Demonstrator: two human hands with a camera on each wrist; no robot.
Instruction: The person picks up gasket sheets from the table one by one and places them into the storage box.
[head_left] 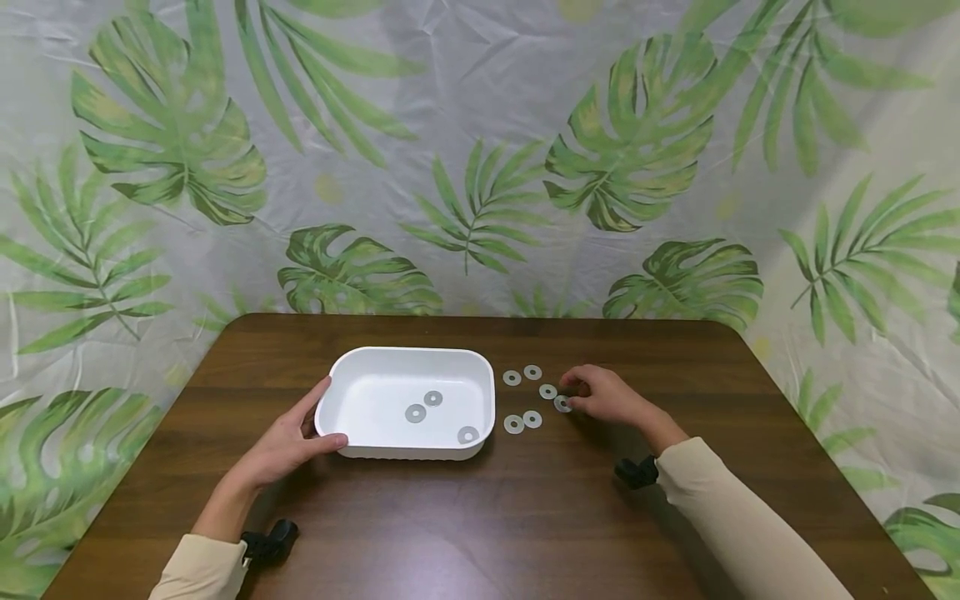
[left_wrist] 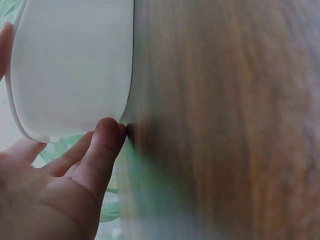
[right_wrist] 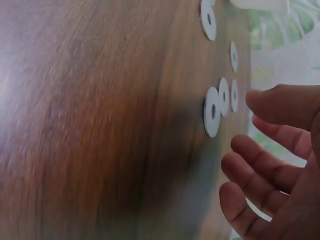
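Observation:
Toward the left of the table stands a white tray (head_left: 405, 451) with rounded corners. Three flat grey washers, one of them a washer (head_left: 408, 417) near the middle, lie on its floor. My left hand (head_left: 287, 442) holds the tray's left end, thumb by the front rim and fingers around the side. Several more washers lie loose to the right of the tray, some touching each other. Above the rightmost washer (head_left: 557, 407) is my right hand (head_left: 603, 394). In the right wrist view its fingers are spread and relaxed, with nothing between them and the washer (right_wrist: 208, 122) beside them.
The brown wooden table (head_left: 420, 525) reaches back to a leaf-patterned cloth (head_left: 487, 108). A black wrist camera (head_left: 272, 542) is strapped at the left wrist and another black camera (head_left: 636, 472) at the right wrist.

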